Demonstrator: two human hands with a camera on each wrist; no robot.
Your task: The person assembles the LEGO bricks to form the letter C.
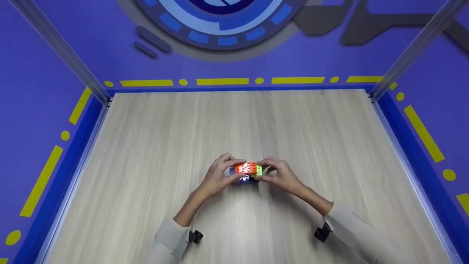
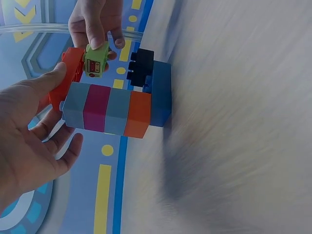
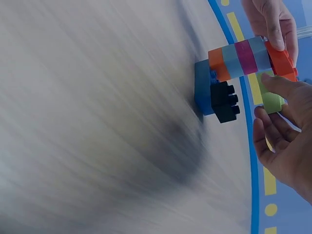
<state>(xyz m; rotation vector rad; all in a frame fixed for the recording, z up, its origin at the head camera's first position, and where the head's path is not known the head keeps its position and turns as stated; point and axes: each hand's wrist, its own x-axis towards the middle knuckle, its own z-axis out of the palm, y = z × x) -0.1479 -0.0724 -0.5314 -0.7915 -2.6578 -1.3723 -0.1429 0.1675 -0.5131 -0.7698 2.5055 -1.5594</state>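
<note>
A tower of toy building blocks stands on the table in front of me. Its blue base block (image 2: 163,92) carries an orange block (image 2: 137,114), then light blue and magenta blocks (image 2: 96,108), with a red block (image 1: 246,167) across the top. My left hand (image 1: 217,176) grips the red block between thumb and fingers. From the other side, my right hand (image 1: 281,175) pinches a light green block (image 3: 271,93) with a printed picture, right at the red block's overhanging underside. Lower down, a black block (image 3: 224,101) sits on the base beside the column.
The wood-grain table (image 1: 176,128) surrounds the tower. Blue panels (image 1: 234,69) with yellow markings enclose it at the back and both sides, with metal posts (image 1: 414,47) at the back corners. A black wrist device (image 1: 196,237) shows at the left sleeve, and another (image 1: 322,233) at the right.
</note>
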